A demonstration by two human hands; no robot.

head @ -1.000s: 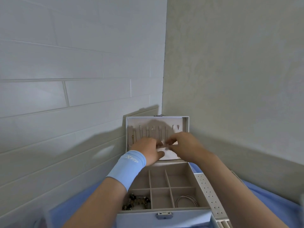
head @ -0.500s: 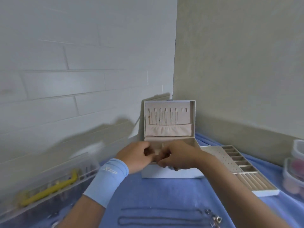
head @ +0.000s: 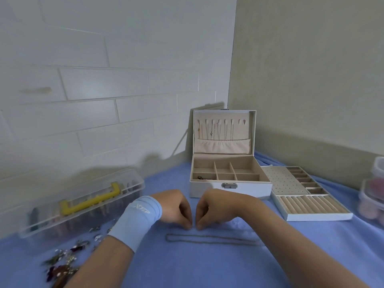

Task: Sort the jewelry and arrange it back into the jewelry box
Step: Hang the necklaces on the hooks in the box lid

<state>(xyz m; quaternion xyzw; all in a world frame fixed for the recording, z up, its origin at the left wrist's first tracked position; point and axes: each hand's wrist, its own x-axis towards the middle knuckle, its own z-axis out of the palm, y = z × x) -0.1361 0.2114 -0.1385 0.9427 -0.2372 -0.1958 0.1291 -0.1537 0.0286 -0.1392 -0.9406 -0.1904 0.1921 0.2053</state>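
**Hands pinch at cloth near box**

Left hand (head: 174,208) and right hand (head: 216,208) are curled, fingertips together on the blue cloth (head: 187,265); can't tell what they pinch. A chain necklace (head: 212,239) lies just nearer than the fingertips. The open jewelry box (head: 249,190) is just beyond.

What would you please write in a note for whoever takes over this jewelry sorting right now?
Left hand and right hand: fingers curled, tips pinched together on the blue cloth, possibly on a thin chain; too blurred to confirm.
Jewelry box stands open; chains hang in its lid, one dark piece lies in the front-left compartment.
Ring tray sits out, right of the box.
Left to do: the long necklace before the hands, the loose pieces at front left, then probably the tray back in.
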